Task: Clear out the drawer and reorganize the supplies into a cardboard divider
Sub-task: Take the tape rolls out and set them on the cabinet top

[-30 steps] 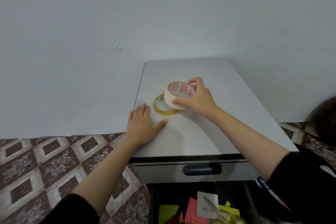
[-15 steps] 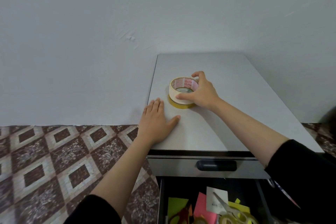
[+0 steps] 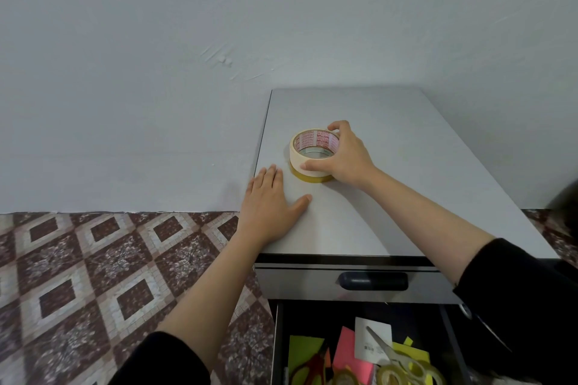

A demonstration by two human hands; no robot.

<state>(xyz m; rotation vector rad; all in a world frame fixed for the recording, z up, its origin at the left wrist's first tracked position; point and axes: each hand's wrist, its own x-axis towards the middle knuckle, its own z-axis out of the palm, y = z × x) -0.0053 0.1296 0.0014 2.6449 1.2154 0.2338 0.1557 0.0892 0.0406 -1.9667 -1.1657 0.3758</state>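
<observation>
A cream masking tape roll [image 3: 296,150] with a red-printed core sits stacked on a thin yellow tape roll [image 3: 312,177] on the grey cabinet top [image 3: 406,166]. My right hand [image 3: 345,156] grips the cream roll, thumb on its near side and fingers over the far rim. My left hand [image 3: 270,205] lies flat on the cabinet top near its left edge, just in front of the rolls. Below, the open drawer [image 3: 278,347] holds coloured paper [image 3: 305,350], a white card [image 3: 372,341], scissors [image 3: 397,356] and more tape rolls [image 3: 387,377].
A closed upper drawer with a dark handle [image 3: 372,281] sits above the open one. A pale wall stands behind the cabinet. Patterned brown and cream floor tiles [image 3: 93,275] lie to the left.
My right hand has moved the cream roll left and set it down on top of the yellow roll. My left hand has stayed flat. The view has shifted left.
</observation>
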